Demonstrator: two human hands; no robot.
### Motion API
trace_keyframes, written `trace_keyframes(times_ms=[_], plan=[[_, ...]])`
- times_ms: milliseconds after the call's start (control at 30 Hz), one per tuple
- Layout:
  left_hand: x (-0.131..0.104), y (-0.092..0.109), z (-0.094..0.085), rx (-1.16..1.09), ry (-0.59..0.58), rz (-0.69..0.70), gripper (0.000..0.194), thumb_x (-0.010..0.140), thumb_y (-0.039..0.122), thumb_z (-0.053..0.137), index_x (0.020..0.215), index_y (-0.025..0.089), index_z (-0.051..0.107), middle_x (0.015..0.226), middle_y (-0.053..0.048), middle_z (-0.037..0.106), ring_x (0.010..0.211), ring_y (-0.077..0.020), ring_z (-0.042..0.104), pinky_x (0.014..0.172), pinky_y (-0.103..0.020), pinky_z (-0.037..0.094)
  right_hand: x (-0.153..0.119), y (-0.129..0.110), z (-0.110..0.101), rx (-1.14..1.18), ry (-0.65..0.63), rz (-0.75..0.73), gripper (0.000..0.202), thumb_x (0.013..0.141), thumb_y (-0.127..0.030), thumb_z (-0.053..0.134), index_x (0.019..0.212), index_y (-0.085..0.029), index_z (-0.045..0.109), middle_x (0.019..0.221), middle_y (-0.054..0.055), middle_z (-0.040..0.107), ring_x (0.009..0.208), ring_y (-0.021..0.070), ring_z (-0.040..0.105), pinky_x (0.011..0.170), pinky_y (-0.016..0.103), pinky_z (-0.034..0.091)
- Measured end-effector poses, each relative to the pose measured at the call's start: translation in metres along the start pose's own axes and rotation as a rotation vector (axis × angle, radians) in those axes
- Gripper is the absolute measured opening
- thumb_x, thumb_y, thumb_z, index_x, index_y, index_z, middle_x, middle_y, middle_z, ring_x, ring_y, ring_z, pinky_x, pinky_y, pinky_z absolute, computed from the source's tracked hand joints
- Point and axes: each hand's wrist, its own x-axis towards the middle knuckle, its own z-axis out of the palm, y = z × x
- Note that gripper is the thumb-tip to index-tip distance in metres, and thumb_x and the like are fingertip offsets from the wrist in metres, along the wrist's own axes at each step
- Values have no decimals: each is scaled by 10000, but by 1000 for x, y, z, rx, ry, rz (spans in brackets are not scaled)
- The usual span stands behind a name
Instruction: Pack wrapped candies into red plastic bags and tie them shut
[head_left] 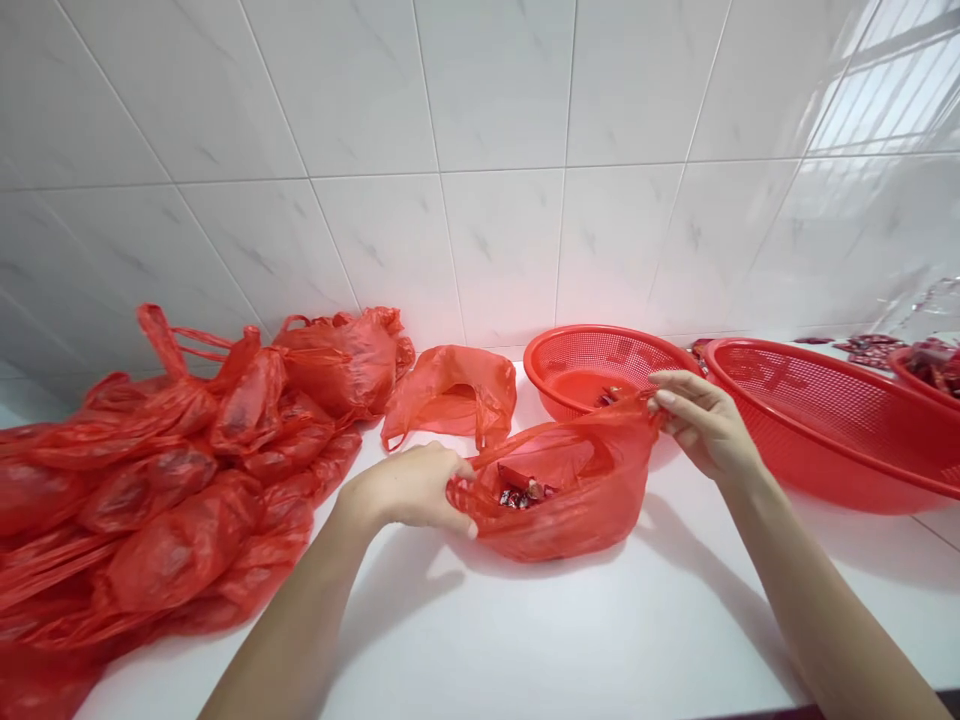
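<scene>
A thin red plastic bag (570, 510) is stretched between my two hands over the white table, its mouth spread apart. Several small wrapped candies (525, 490) in red and silver foil show inside it. My left hand (420, 487) grips the bag's left edge between thumb and fingers. On the other side, my right hand (697, 418) pinches the bag's upper right corner, in front of a small red basket. That round basket (551, 365) has a few wrapped pieces at its bottom, partly hidden by the bag.
Filled red bags (172, 500) lie heaped along the left. Another red bag (457, 390) sits by the tiled wall (495, 240). At right stands a large red basket (832, 440), with more wrapped pieces (870, 350) and a filled red container (930, 370) behind it.
</scene>
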Motion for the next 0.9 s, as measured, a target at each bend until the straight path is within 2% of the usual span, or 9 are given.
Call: trace_keyframes(times_ms=[100,167,333,400,467,600,700,800,900], plan=[[3,-7,0,-48,15,60,182,622,315,717,785,235,733,737,-1,654,673,-194,599,551,-255,380,12,-15,9,73,-12,-31,278,620,-322,909,862,-272,782,697,-7,703,621,123,625,452,194,439],[4,-7,-4,-109,183,164,120,681,247,659,771,228,737,761,-12,678,694,-189,620,597,-266,437,20,-28,17,72,-36,-74,254,641,-296,889,868,-273,778,738,-2,720,621,125,624,470,214,463],[-8,8,-26,-470,1121,550,179,810,141,601,859,233,746,849,-23,715,807,-174,662,763,-306,543,29,-56,36,80,-74,-264,207,738,-269,821,930,-312,759,819,-12,725,733,145,663,548,244,510],[-12,16,-33,-658,1316,643,140,811,134,660,866,228,748,801,-12,707,767,-157,665,742,-293,567,29,-60,44,80,-82,-336,188,775,-265,796,948,-323,751,871,-17,736,753,148,676,593,263,539],[-12,25,-37,-810,1287,680,111,799,131,696,855,210,751,781,-14,714,734,-147,674,712,-273,581,26,-59,53,62,-123,-363,178,798,-258,785,966,-305,755,914,-4,757,787,160,697,659,289,572],[-2,42,-35,-944,1028,700,141,794,150,727,930,176,751,838,-46,742,778,-162,703,706,-262,596,16,-53,73,-32,-290,-374,171,858,-231,749,1024,-267,764,938,28,784,919,192,730,811,337,595],[6,53,-30,-990,903,694,216,812,179,736,1028,184,748,940,-57,745,766,-149,697,726,-267,597,7,-54,84,-181,-381,-470,220,878,-180,718,1080,-260,756,1024,41,779,972,207,723,875,377,584],[13,59,-27,-996,774,697,311,830,168,714,1137,210,736,1058,-57,738,731,-125,680,770,-280,596,-2,-57,92,-323,-401,-599,316,882,-124,675,1158,-263,735,1080,46,763,1001,221,696,871,403,581],[17,61,-25,-982,648,756,342,856,146,668,1185,219,727,1088,-62,742,841,-154,698,797,-276,589,-7,-58,98,-390,-380,-729,404,873,-74,651,1212,-283,716,1081,39,758,980,221,676,821,397,584]])
